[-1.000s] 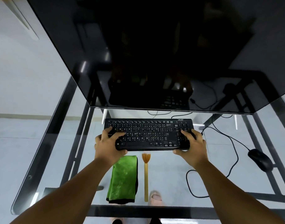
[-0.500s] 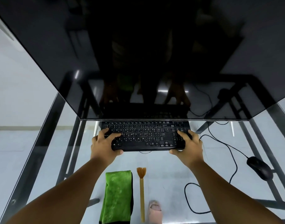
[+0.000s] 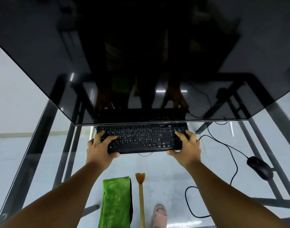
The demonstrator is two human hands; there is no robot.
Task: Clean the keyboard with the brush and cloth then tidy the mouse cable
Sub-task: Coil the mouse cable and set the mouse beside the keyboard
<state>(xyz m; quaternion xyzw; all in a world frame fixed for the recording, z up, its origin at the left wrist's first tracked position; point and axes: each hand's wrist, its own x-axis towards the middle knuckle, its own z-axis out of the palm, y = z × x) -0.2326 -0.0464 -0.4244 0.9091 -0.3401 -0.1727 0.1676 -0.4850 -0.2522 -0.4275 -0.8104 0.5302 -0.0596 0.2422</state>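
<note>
Glass desk under a big dark monitor, both the left hand and right hand gripping the black keyboard ends, thumbs underneath, green cloth and brush lying nearer me.

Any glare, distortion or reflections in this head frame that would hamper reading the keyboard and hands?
Head view: wide-angle bending curves the glass desk edges; the dark monitor mirrors both hands and the mouse cable, with small light glints; it hides the keyboard back edge. Left hand, right hand, cloth and brush look sharp and evenly lit.
</note>
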